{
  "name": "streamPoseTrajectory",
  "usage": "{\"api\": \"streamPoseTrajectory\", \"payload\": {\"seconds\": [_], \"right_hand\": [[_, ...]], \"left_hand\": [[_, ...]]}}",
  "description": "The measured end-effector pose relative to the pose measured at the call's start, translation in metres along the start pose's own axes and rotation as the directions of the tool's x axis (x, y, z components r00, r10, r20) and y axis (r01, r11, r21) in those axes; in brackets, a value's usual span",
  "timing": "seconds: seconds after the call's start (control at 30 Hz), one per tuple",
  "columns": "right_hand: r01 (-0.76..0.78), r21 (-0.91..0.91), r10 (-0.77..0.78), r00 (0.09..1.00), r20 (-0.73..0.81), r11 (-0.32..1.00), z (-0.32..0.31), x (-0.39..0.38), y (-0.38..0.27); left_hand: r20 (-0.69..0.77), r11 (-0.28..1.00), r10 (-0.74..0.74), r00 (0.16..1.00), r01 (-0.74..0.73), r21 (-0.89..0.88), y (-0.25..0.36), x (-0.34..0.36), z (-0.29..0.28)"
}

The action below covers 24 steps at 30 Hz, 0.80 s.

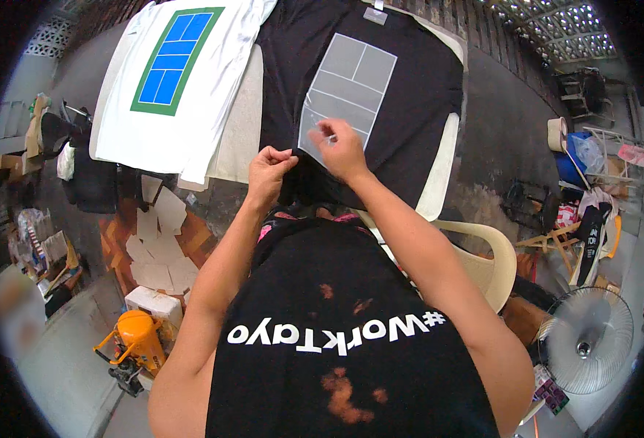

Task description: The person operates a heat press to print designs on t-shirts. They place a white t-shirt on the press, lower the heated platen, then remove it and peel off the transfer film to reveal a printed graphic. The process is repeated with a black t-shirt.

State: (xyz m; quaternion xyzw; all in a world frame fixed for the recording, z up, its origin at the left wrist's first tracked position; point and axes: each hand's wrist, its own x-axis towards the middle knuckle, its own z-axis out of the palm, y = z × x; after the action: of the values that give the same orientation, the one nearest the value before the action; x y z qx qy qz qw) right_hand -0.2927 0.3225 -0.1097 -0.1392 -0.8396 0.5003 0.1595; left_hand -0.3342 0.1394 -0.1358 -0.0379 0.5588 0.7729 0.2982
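Note:
A black T-shirt point(424, 87) lies spread over a pale table, with a grey court-like print point(347, 84) ruled in white lines. My left hand point(267, 174) pinches the shirt's fabric at its near left edge, beside the print's lower corner. Over the lower end of the print, my right hand point(339, 150) has its fingers curled together in a pinch. Whatever is between those fingertips is too small to make out. Left of the black shirt is a white T-shirt point(220, 80) bearing a blue and green court print point(172, 66).
A cream plastic chair point(493, 255) stands close at my right, near a standing fan point(585, 343). An orange machine point(141, 339) sits at lower left by a white box point(154, 305). Cardboard pieces point(161, 233) cover part of the floor. Assorted items crowd the right wall.

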Motion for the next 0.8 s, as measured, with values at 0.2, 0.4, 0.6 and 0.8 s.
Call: {"api": "streamPoseTrajectory", "payload": {"seconds": [0.2,0.4,0.6,0.8], "right_hand": [[-0.124,0.001,0.124,0.991,0.053,0.992,0.010,-0.004,0.004],[-0.496,0.254,0.555,0.696,-0.456,0.830,-0.106,0.065,0.129],[-0.583,0.262,0.631,0.759,-0.162,0.769,-0.175,0.083,0.102],[-0.555,0.045,0.550,0.806,-0.219,0.831,-0.249,0.070,0.127]], "left_hand": [[-0.037,0.980,0.062,0.997,-0.054,0.192,0.003,-0.001,0.003],[-0.227,0.571,0.097,0.969,0.133,0.810,0.018,-0.002,-0.069],[0.355,-0.030,0.528,0.771,-0.401,0.915,0.049,0.000,-0.017],[0.505,-0.328,0.045,0.862,-0.464,0.823,0.016,0.052,0.019]]}}
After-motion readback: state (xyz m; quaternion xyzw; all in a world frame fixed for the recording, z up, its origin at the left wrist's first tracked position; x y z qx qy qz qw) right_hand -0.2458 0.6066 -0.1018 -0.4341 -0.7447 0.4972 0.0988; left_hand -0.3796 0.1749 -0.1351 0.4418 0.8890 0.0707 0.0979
